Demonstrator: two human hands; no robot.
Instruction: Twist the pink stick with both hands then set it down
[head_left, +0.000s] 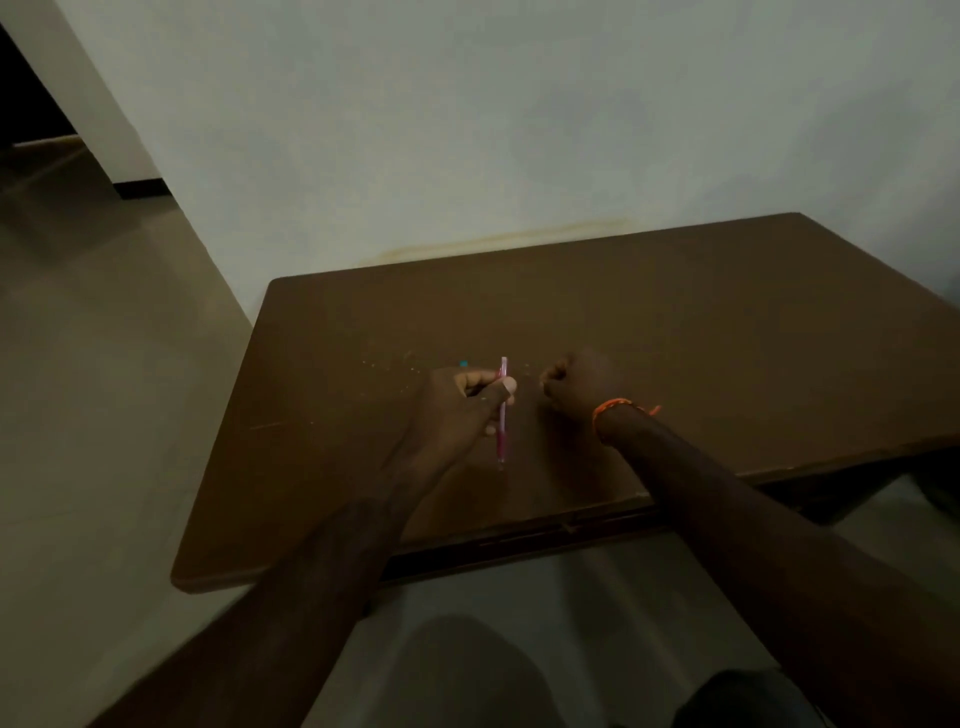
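Note:
My left hand (462, 410) grips a thin pink pen (502, 431) near its middle, with the pen standing roughly upright over the brown table (727, 338). My right hand (579, 387) hovers just to the right of the pen with its fingers curled into a loose fist; whether it holds anything small is too dark to tell. An orange thread band (618, 406) circles my right wrist. A tiny teal object (463, 364) lies on the table just beyond my left hand.
Small pale crumbs (410, 364) are scattered on the tabletop beyond my hands. The table stands against a pale wall (467, 130). Tiled floor (104, 364) lies to the left, and a dark doorway (31, 93) is at the far upper left.

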